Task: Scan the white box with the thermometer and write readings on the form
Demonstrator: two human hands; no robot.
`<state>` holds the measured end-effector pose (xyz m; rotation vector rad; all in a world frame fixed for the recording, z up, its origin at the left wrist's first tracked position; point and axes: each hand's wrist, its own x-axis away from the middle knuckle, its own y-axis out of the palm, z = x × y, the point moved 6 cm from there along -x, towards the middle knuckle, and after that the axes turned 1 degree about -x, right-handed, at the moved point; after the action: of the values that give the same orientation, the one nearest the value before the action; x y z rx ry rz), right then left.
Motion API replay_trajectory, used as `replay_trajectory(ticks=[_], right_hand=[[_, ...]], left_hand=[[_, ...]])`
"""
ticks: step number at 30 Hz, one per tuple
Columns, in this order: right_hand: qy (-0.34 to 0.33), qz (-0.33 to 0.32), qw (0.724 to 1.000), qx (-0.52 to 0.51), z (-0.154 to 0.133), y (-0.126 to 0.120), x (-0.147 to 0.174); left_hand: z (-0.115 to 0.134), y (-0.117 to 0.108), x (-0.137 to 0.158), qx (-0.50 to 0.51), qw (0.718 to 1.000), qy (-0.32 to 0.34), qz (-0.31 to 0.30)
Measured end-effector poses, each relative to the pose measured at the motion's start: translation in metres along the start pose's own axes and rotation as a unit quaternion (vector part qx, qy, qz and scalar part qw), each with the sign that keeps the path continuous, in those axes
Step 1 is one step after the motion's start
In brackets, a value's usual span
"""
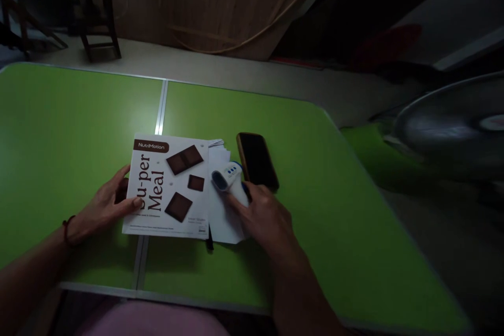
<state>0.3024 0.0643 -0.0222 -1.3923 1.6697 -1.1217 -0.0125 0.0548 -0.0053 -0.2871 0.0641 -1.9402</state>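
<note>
My left hand (106, 202) grips the left edge of a white NutriMotion "Su-per Meal" box (169, 186), thumb on its front and fingers mostly hidden at its side. Brown chocolate pieces are printed on that front. In my right hand (268, 215) is a white and blue infrared thermometer (229, 176), with the fingers wrapped round its handle and its wide end pointing left. White papers (222, 220) lie under the thermometer, beside the box's right edge. A thin black object (210, 243) pokes out below the box; its kind is unclear.
A smartphone (258, 160) in a brownish case lies just beyond my right hand. The green folding table (334, 220) has a metal seam (161, 107) across it. A dark chair (100, 26) stands past the far edge, and a large shiny round object (452, 121) is at right.
</note>
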Motion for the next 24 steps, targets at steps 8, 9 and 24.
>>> replay_trajectory(ticks=[8, 9, 24], right_hand=[[0.043, -0.017, 0.876, -0.480, -0.031, -0.024, 0.028], [0.037, -0.043, 0.859, -0.509, -0.040, -0.026, 0.032], [0.030, -0.280, 0.714, -0.641, -0.103, 0.001, 0.051]], left_hand=[[0.000, 0.001, 0.002, -0.008, 1.000, -0.007, 0.002], [0.000, 0.000, 0.002, -0.011, 1.000, -0.005, 0.002], [0.001, 0.000, 0.002, -0.021, 1.000, 0.007, 0.014]])
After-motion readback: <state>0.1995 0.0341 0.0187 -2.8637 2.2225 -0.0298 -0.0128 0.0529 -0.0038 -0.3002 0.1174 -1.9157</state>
